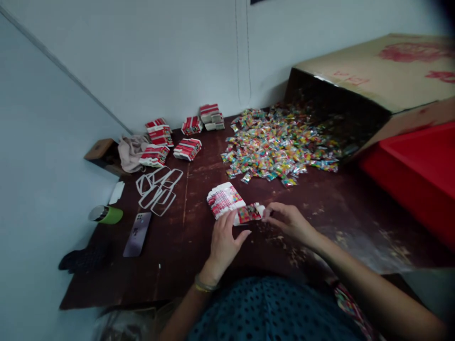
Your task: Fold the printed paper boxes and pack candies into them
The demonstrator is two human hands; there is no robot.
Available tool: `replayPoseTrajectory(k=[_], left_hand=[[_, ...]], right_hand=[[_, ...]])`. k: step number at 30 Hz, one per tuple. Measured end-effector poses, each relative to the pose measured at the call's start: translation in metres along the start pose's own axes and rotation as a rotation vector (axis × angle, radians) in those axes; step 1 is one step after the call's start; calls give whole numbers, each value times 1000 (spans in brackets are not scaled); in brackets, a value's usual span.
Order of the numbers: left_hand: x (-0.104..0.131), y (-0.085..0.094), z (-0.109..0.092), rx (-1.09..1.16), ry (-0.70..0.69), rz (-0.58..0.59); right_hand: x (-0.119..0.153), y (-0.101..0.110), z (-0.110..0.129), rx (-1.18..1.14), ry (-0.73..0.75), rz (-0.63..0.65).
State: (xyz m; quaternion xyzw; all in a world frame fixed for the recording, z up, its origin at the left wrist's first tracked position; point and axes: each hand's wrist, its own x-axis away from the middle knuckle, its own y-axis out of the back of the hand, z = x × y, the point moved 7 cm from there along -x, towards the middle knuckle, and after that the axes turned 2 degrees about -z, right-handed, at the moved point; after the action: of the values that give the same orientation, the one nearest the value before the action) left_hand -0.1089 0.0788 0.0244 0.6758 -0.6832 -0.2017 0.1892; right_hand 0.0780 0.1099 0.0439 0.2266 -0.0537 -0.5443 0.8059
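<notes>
A small printed carton [249, 213], red with a colourful candy picture, lies in front of me with a white flap at its right end. My right hand [289, 221] pinches at that flap with thumb and forefinger. At the carton's left end rest the fingertips of my left hand [224, 239], its thumb held apart from the carton. Just behind is a fanned stack of flat red-and-white cartons [224, 199]. Farther back spreads a big heap of small clear candy packets [270, 147].
A large cardboard box [369, 80] lies on its side, packets spilling out. A red bin [423, 161] stands right. Bundled cartons [187, 149], white bands [159, 189], a cloth [131, 152], a phone [138, 234] and a green-sided cup [111, 215] occupy the dark table's [142, 279] left.
</notes>
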Motion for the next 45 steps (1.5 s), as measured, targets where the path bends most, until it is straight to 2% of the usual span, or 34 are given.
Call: replayPoseTrajectory(k=[1,3,4,5,6,8,10,12,15,19,27,32,34,35,38,39,41,43,44,45], left_hand=[[0,-7,-6,59,-29,97],[5,-36,-12,328,59,424],[10,-50,-13,491,145,557],[15,-61,-12,641,245,638],[17,-69,-10,761,342,659],[17,-75,0,904,481,553],[15,-73,11,933,548,418],[14,-69,17,905,568,356],[15,-67,15,832,568,421],[17,-69,10,745,578,507],[18,-70,0,892,650,394],[22,-67,2,930,690,401],[26,-68,3,893,676,440],[27,-69,3,863,659,461],[30,-69,0,778,585,508],[30,-68,-2,764,556,554],[34,-71,-7,762,511,730],[42,-76,-8,774,497,925],[43,-77,-4,760,497,946],[41,-79,3,723,495,888]], right_hand=[[-1,-3,11,33,54,64],[-5,-7,28,118,169,99],[-6,-6,33,176,219,43],[-6,-5,34,244,265,-40],[-3,-5,34,314,311,-129],[9,-13,31,432,405,-230],[25,-31,24,470,452,-188],[39,-43,17,419,406,-143],[46,-40,11,355,273,-214],[34,-27,8,397,227,-266],[29,-24,15,484,283,-284],[26,-25,15,390,263,-291],[20,-25,10,284,197,-216],[16,-27,7,224,159,-139],[10,-36,1,16,63,191],[10,-38,1,-65,36,288],[10,-38,3,-216,5,430],[10,-37,6,-300,13,508],[10,-36,8,-314,26,525],[10,-36,8,-311,38,521]])
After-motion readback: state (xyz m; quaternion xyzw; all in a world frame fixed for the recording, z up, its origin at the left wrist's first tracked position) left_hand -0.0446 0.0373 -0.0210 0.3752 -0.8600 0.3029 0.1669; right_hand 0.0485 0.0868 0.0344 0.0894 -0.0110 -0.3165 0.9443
